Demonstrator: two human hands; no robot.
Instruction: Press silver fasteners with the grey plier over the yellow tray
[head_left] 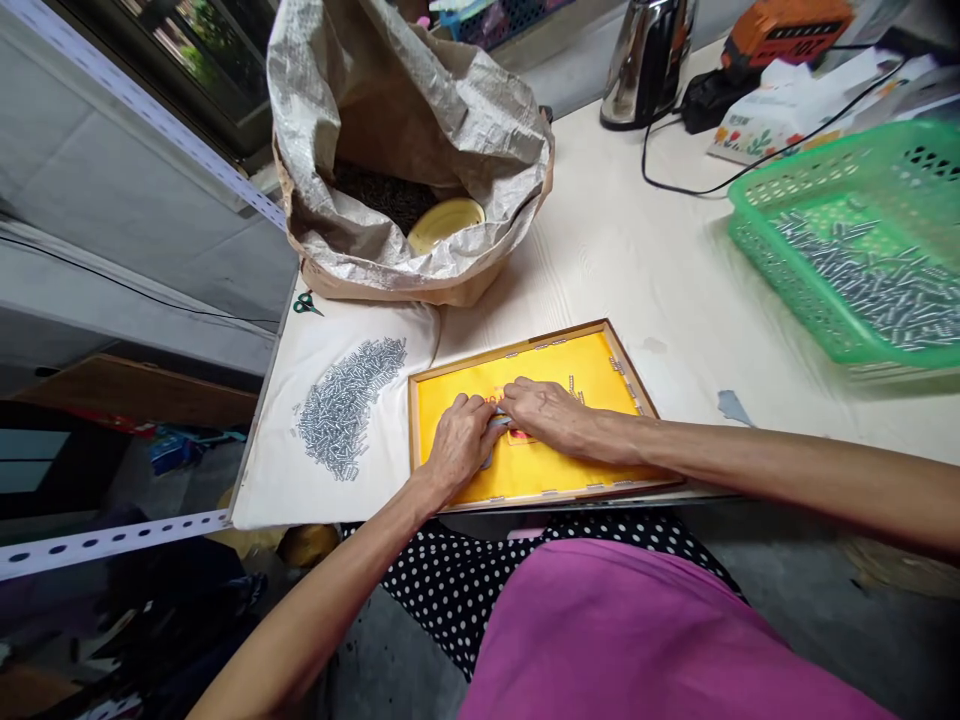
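A wooden-framed tray (600, 345) with a yellow lining lies at the table's front edge. Both hands rest inside it, knuckles up and fingers curled, meeting over a small grey piece near a red mark. My left hand (459, 440) is on the left, my right hand (547, 412) on the right with its fingers pointing left. What the fingers pinch is too small to name. A few small metal pins lie along the tray's edges. A heap of small silver metal pins (346, 405) sits on a white cloth (300, 480) left of the tray.
A large crumpled paper sack (405, 130) holding dark parts and a yellow bowl (446, 222) stands behind the tray. A green plastic basket (825, 330) of metal pins sits at right. A steel kettle (646, 60), a black cable and boxes are at the back. Small scissors (306, 303) lie by the sack.
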